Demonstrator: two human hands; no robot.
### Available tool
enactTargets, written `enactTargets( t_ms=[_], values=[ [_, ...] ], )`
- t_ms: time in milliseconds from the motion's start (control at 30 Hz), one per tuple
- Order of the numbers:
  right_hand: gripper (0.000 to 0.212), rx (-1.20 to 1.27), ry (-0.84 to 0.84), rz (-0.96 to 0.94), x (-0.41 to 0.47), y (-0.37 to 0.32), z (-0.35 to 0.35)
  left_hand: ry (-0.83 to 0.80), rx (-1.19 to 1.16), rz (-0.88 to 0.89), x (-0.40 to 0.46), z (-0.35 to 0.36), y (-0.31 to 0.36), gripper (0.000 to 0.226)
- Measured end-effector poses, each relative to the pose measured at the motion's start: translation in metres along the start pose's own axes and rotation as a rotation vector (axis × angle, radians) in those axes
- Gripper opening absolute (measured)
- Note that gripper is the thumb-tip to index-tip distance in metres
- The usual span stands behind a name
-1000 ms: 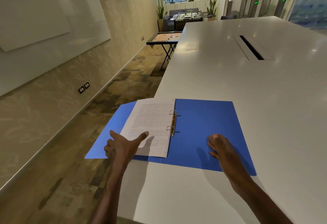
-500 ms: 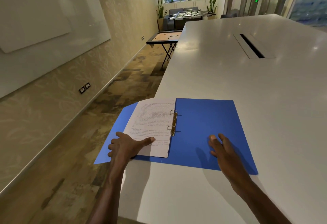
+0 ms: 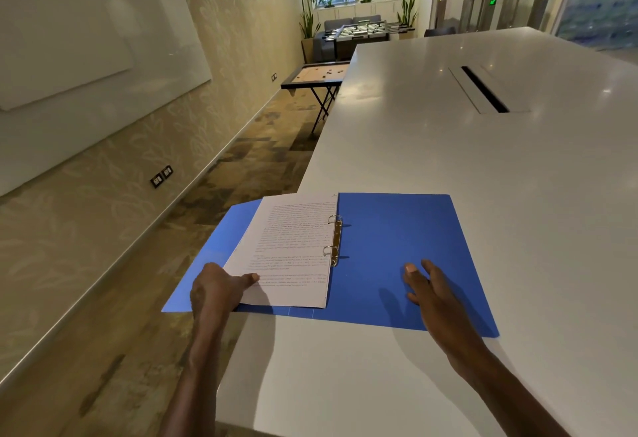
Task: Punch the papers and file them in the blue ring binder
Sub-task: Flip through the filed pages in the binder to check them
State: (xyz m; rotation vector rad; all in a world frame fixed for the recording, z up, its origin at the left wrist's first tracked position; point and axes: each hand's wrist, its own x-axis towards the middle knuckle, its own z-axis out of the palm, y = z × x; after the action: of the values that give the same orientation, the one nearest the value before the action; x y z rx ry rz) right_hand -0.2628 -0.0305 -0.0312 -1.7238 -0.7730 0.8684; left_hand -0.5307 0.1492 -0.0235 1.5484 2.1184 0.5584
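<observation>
Left hand [image 3: 215, 290] moved onto overhanging cover edge, pinching papers [image 3: 290, 250], right hand [image 3: 429, 290] flat, released, on blue ring binder [image 3: 407, 239]

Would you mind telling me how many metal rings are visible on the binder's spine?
2, both on the blue ring binder, along the papers' right edge: the far ring and the near ring, closer to the hands. None appears hidden.
</observation>
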Motion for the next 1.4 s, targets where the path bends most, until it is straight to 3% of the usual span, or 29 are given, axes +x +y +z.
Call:
enactTargets(
  t_ms=[167, 333, 600, 733, 867, 967, 1133, 1267, 1400],
  values=[
    [0.069, -0.004, 0.007, -0.003, 0.002, 0.001, 0.001, 0.072, -0.259, -0.006, -0.004, -0.008, -0.007, 0.016],
    [0.065, -0.021, 0.006, -0.004, 0.001, 0.002, 0.0, 0.079, -0.591, 0.024, -0.016, -0.019, 0.002, 0.011],
    [0.064, -0.017, -0.003, -0.006, 0.0, -0.001, -0.001, 0.165, -0.885, 0.225, -0.063, -0.059, 0.07, 0.019],
    [0.078, 0.008, -0.021, 0.009, -0.002, -0.002, -0.004, 0.139, -0.896, 0.391, -0.087, -0.064, 0.103, 0.016],
    [0.072, 0.069, -0.041, 0.036, -0.003, -0.003, -0.007, 0.08, -0.84, 0.545, -0.111, -0.047, 0.131, 0.019],
    [0.079, 0.127, -0.032, 0.094, 0.001, 0.001, -0.011, 0.01, -0.797, 0.636, -0.136, -0.029, 0.146, 0.008],
    [0.036, 0.566, -0.084, 0.24, 0.009, 0.0, -0.02, -0.07, -0.704, 0.721, -0.163, 0.005, 0.16, 0.009],
    [0.069, 0.825, -0.098, 0.293, 0.013, -0.001, -0.031, -0.106, -0.646, 0.735, -0.169, 0.036, 0.16, 0.013],
    [0.071, 0.904, -0.108, 0.317, 0.013, -0.002, -0.035, -0.207, -0.583, 0.718, -0.174, 0.063, 0.156, 0.013]
  ],
)
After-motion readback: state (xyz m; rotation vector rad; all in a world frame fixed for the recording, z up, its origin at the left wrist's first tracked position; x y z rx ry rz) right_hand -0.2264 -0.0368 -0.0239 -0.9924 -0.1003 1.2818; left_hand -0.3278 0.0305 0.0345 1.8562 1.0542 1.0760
